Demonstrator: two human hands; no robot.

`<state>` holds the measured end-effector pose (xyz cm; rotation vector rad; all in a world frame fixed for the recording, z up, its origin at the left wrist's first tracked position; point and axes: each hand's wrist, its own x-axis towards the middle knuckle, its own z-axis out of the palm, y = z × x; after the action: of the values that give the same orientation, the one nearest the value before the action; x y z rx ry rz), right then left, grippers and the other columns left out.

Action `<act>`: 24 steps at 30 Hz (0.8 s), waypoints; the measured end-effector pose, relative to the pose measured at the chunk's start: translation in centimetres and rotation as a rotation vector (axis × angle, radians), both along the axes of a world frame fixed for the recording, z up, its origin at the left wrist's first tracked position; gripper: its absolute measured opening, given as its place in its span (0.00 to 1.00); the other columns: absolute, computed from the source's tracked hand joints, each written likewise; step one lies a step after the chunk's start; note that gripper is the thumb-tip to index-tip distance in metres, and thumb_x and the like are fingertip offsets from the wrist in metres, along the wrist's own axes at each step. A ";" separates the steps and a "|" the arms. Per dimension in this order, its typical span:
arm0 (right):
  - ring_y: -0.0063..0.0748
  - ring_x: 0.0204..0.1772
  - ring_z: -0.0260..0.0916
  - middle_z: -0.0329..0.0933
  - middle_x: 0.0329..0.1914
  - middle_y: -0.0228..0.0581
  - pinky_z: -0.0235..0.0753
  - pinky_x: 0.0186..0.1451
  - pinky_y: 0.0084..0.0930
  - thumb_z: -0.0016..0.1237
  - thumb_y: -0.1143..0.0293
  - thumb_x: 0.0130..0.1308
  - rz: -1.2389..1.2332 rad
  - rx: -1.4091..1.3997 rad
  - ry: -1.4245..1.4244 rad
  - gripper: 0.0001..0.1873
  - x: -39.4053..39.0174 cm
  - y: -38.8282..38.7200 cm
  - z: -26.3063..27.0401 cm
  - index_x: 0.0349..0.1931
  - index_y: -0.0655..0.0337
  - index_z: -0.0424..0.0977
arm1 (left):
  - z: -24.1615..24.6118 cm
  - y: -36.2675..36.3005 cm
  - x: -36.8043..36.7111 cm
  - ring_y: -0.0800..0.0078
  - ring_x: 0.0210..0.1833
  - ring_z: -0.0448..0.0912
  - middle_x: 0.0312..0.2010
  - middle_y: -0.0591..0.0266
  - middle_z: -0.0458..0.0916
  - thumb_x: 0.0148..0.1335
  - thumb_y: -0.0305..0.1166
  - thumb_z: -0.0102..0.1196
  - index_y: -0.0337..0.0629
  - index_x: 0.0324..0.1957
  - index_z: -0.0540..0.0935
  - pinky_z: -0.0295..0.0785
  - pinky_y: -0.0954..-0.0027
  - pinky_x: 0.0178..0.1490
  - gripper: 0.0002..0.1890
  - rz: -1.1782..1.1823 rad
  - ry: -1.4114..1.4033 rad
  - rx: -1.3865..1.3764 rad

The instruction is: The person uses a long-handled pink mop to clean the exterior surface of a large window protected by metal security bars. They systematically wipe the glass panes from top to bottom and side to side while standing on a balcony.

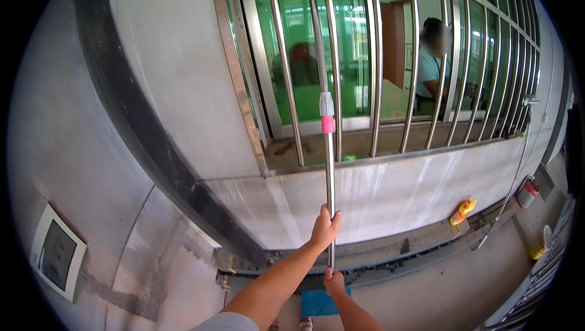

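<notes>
A metal telescopic pole [330, 180] stands nearly upright in front of me, with a grey and pink locking collar [327, 114] partway along it. My left hand [326, 227] grips the shaft below the collar. Lower down, near the pole's bottom end, my right hand [335, 281] is closed around it. The upper section runs up along the stainless steel window bars [374, 61], and its top lies beyond the picture's edge. Behind the bars is a sliding window with green-tinted glass [347, 52].
Through the open window part, a seated person [432, 66] is visible. A yellow bottle [463, 212] stands on the ledge below. Farther right are a leaning squeegee pole [507, 194], a paint bucket [529, 192] and a metal railing [525, 290]. A blue board [320, 303] lies below my hands.
</notes>
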<state>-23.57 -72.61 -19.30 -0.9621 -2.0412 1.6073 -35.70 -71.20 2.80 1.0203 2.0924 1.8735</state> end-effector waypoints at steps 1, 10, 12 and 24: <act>0.30 0.16 0.67 0.63 0.10 0.36 0.64 0.19 0.29 0.38 0.50 0.64 -0.008 0.059 0.028 0.25 -1.6 0.8 0.7 0.18 0.63 0.66 | 1.2 0.4 -1.3 0.67 0.13 0.73 0.13 0.57 0.71 0.62 0.35 0.47 0.35 0.40 0.62 0.65 0.66 0.18 0.13 0.000 0.020 0.011; 0.33 0.10 0.62 0.63 0.09 0.38 0.63 0.16 0.31 0.33 0.47 0.66 -0.049 0.236 0.127 0.29 -14.2 9.0 11.8 0.18 0.66 0.66 | 13.7 6.5 -11.5 0.61 0.16 0.74 0.15 0.52 0.72 0.62 0.36 0.46 0.34 0.37 0.62 0.68 0.61 0.22 0.14 -0.004 0.232 0.097; 0.34 0.11 0.64 0.64 0.09 0.39 0.65 0.17 0.31 0.32 0.45 0.65 -0.048 0.254 0.185 0.31 -16.1 9.6 15.9 0.18 0.66 0.66 | 18.1 6.6 -12.2 0.59 0.17 0.75 0.16 0.49 0.72 0.62 0.36 0.46 0.34 0.37 0.62 0.69 0.60 0.24 0.14 -0.003 0.192 0.046; 0.37 0.19 0.70 0.69 0.12 0.43 0.69 0.26 0.32 0.30 0.39 0.63 -0.031 0.264 0.190 0.36 -20.0 11.0 29.8 0.17 0.67 0.68 | 27.8 9.3 -18.4 0.51 0.26 0.75 0.23 0.44 0.75 0.64 0.42 0.42 0.31 0.42 0.61 0.70 0.56 0.27 0.20 0.273 0.529 -0.070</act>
<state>-43.60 -61.65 10.46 -0.7150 -2.0313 1.3162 -54.12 -61.86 30.59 1.3953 2.6891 1.7633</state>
